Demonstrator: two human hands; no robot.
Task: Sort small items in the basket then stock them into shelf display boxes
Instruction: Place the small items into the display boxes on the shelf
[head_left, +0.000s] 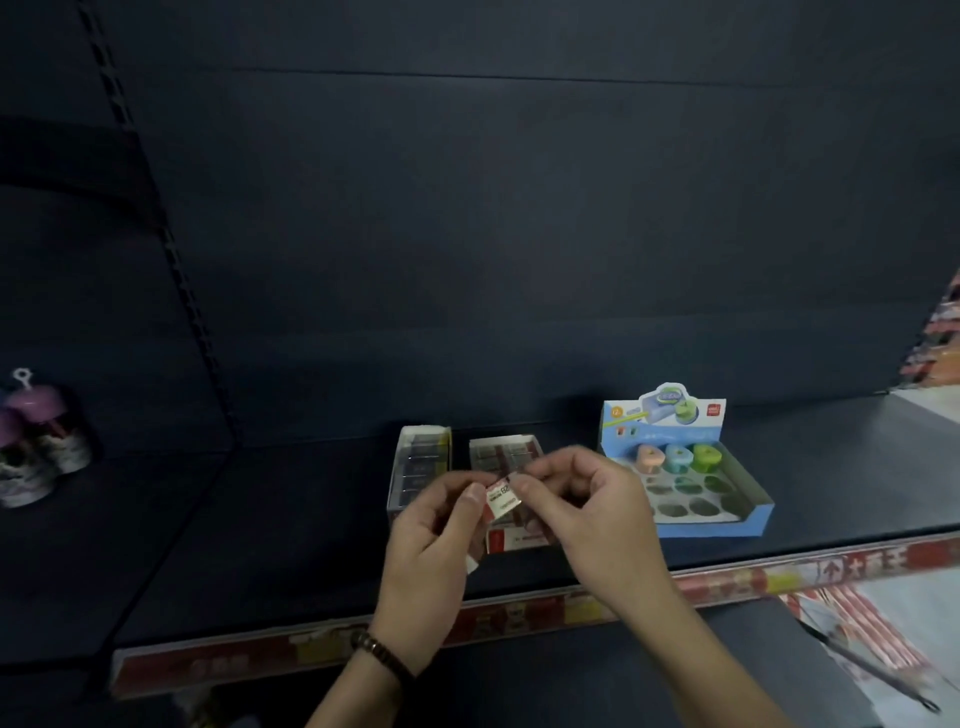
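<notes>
From the head camera, both hands meet above a dark, matte shelf board (270, 519), just in front of the display boxes. The left hand (431, 535), with a dark-strapped wristwatch (382, 653) on its wrist, pinches a small white-and-red wrapped rectangular eraser (500, 496) between thumb and curled fingers. The right hand (582, 504) pinches the same eraser's right end between thumb and forefinger, its other fingers curled loosely. A white corner peeks out under the left palm; what it belongs to cannot be told. The eraser is held in the air, tilted, over the middle of three boxes: a low white cardboard display box with a red front (501, 442), in which rows of dark wrapped pieces lie. Just to its left stands a narrower white cardboard display box (397, 467), also holding dark wrapped pieces. Near on the right sits a light-blue cardboard display tray with an upright printed header card (706, 529); three rounded sharpeners, orange (650, 457), blue (676, 456) and green (705, 454), fill its back row. A red printed price strip (519, 613) runs along the shelf's front edge. Far left on the shelf stand blurred purple-capped containers (47, 436).
</notes>
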